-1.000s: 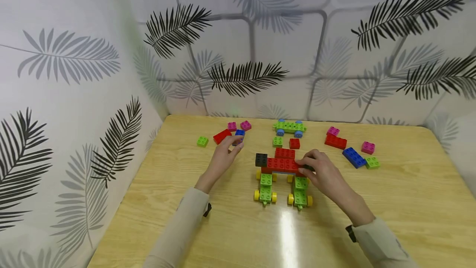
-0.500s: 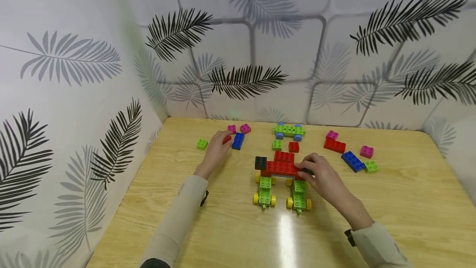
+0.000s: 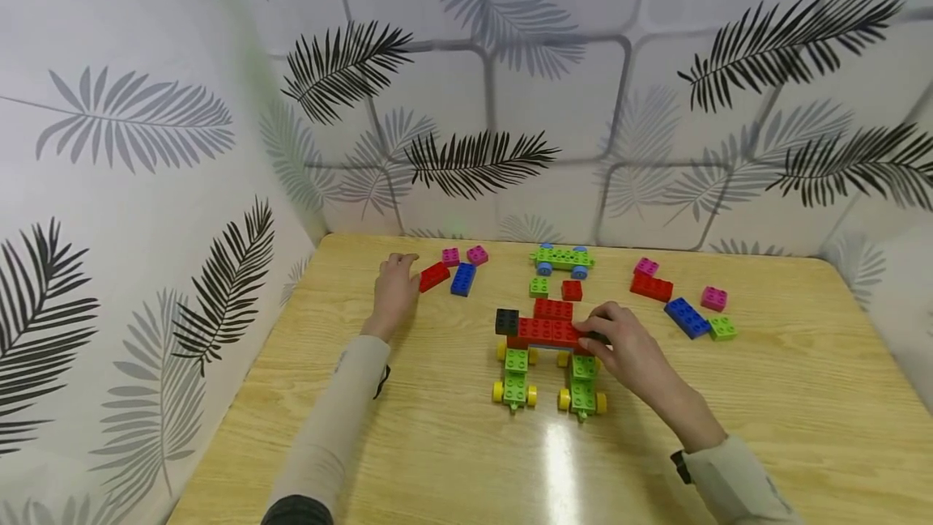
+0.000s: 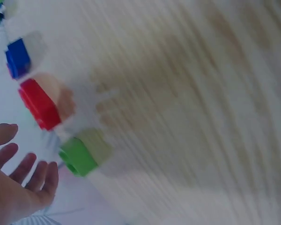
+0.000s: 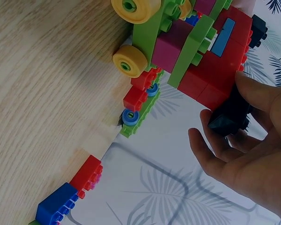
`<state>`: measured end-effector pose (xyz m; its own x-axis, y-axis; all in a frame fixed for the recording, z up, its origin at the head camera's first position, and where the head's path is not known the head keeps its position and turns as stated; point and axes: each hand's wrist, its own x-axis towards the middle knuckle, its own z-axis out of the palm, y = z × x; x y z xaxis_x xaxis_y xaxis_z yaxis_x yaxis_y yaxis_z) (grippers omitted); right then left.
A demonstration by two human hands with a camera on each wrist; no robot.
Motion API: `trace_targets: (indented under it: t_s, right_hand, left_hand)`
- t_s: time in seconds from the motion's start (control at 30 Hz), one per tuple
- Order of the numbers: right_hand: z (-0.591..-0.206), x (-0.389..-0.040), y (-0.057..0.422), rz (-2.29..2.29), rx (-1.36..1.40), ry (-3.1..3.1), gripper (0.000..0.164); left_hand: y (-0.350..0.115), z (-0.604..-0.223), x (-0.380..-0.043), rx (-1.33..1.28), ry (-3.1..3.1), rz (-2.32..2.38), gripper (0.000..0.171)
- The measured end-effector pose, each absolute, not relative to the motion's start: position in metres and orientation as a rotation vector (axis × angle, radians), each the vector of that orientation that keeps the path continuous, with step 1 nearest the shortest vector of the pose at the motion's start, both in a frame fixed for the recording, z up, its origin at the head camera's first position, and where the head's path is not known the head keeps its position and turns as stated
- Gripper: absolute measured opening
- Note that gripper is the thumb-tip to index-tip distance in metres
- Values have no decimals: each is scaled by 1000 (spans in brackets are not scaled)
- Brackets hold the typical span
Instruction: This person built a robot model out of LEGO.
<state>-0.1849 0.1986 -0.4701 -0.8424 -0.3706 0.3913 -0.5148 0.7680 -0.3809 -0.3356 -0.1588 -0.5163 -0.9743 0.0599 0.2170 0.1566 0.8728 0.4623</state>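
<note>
My right hand point(image 3: 632, 351) pinches a black brick point(image 5: 228, 115) at the right end of the red body point(image 3: 543, 332) of a brick model. This model stands on two green wheeled bases point(image 3: 515, 386) with yellow wheels, and another black brick point(image 3: 506, 322) sits on its left end. In the right wrist view, purple bricks point(image 5: 169, 46) show between its green layers. Over at the table's left side, my left hand point(image 3: 394, 292) hovers with relaxed, spread fingers and nothing in them. A small green brick point(image 4: 78, 156) lies just beyond its fingertips, hidden by the hand in the head view.
Beside the left hand lie a red brick point(image 3: 434, 276), a blue brick point(image 3: 462, 279) and two pink bricks point(image 3: 477, 254). A green car base point(image 3: 562, 258) with blue wheels stands at the back. Several loose bricks, including a blue one point(image 3: 687, 317), lie at the right.
My left hand has moved left, past the blue and red bricks, to the small green brick. The right hand stays on the black brick at the model's end.
</note>
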Motion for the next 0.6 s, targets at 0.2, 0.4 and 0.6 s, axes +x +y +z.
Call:
trace_targets:
  t_s: [0.2,0.4,0.6]
  right_hand:
    - [-472,-184,198,697,680,-2665,22]
    - [-471,-184,198,691,685,-2689,22]
    - [-468,-184,199,691,668,-2690,22]
  left_hand:
    - [-178,-524,-330,-41,-2928,-647,47]
    - [-191,-537,-334,-16,-2954,-575,54]
    - [-190,-531,-334,-40,-2930,-593,44]
